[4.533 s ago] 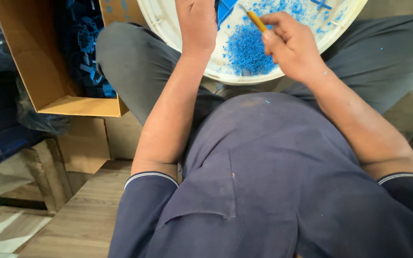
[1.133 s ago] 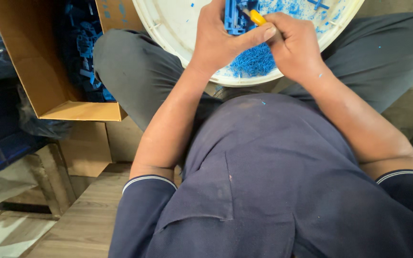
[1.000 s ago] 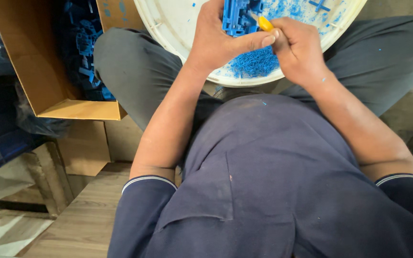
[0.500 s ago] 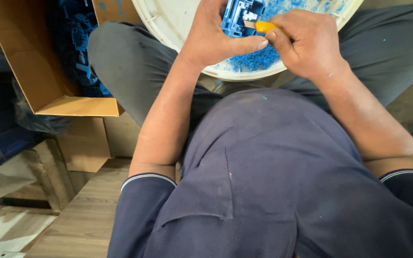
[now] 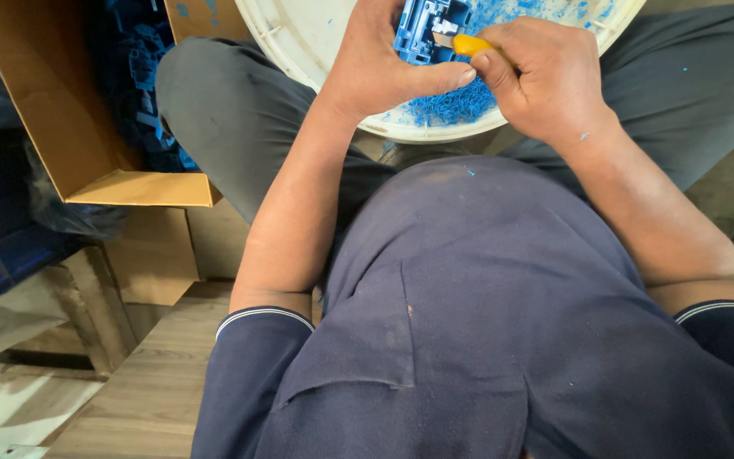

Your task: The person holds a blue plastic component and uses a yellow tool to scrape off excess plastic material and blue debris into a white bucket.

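Gripping blue plastic part (image 5: 425, 30) in my left hand (image 5: 381, 68) over white basin (image 5: 303, 38); right hand (image 5: 545, 76) clamps yellow-handled blade (image 5: 462, 43), tip pointing left onto part, touching it.

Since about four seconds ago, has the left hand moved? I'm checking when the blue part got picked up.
Yes. The left hand shifted toward the right hand over the white basin and now grips the blue plastic part; before, it held nothing visible.
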